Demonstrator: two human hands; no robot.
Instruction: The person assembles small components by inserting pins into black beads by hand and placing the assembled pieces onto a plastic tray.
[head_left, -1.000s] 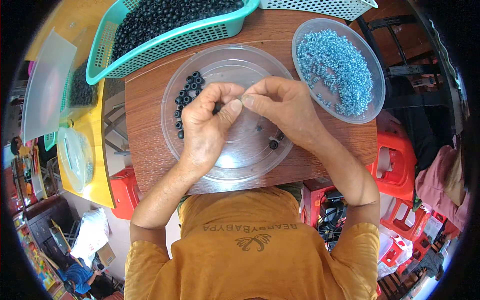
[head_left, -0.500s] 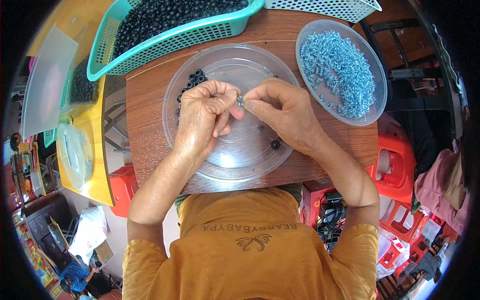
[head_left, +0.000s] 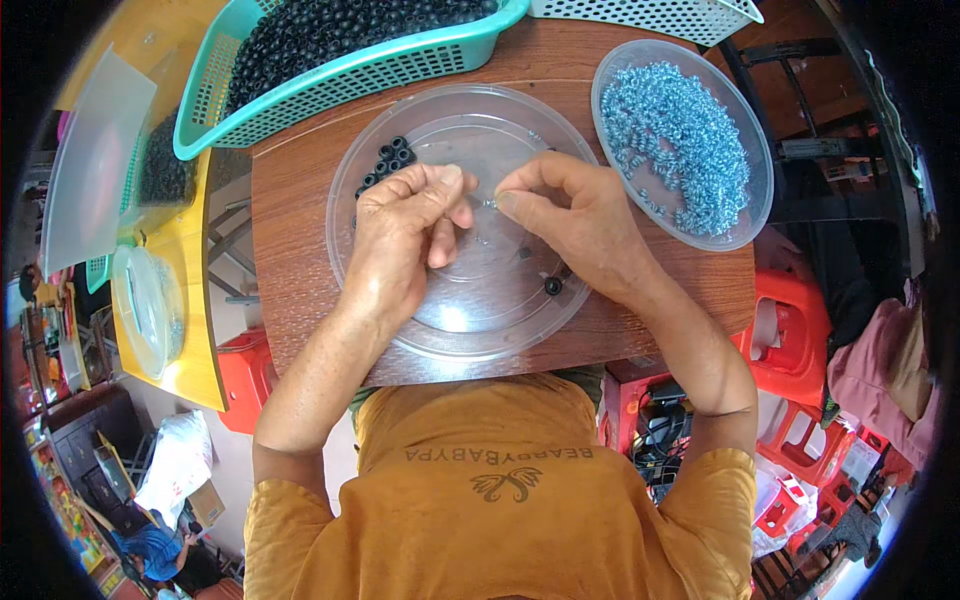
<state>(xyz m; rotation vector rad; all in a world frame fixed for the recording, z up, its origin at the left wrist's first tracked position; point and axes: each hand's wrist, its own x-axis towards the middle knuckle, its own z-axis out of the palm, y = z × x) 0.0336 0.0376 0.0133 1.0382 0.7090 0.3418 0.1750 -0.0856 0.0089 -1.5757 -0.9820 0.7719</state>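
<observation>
Both hands are raised over a round clear plastic tray [head_left: 470,345]. My right hand [head_left: 575,215] pinches a small silvery spring [head_left: 489,203] between thumb and forefinger; its tip sticks out toward the left. A short gap away, my left hand [head_left: 405,230] has thumb and forefinger pressed together, the other fingers curled. Whatever it may hold is hidden. Beside the left knuckles, black ring-shaped pieces [head_left: 388,158] lie along the tray's far left side. Under my right wrist rests a single black ring piece [head_left: 552,286].
A turquoise basket [head_left: 350,88] heaped with black ring pieces stands at the far left. At the right, a clear round dish [head_left: 655,215] holds many small bluish-silver springs [head_left: 685,140]. A white perforated basket [head_left: 640,14] is at the back. Red stools [head_left: 790,330] stand beyond the table's right edge.
My hands have drawn a little apart, where they met around small silvery pieces. The right hand keeps one spring. The trays and baskets stay put.
</observation>
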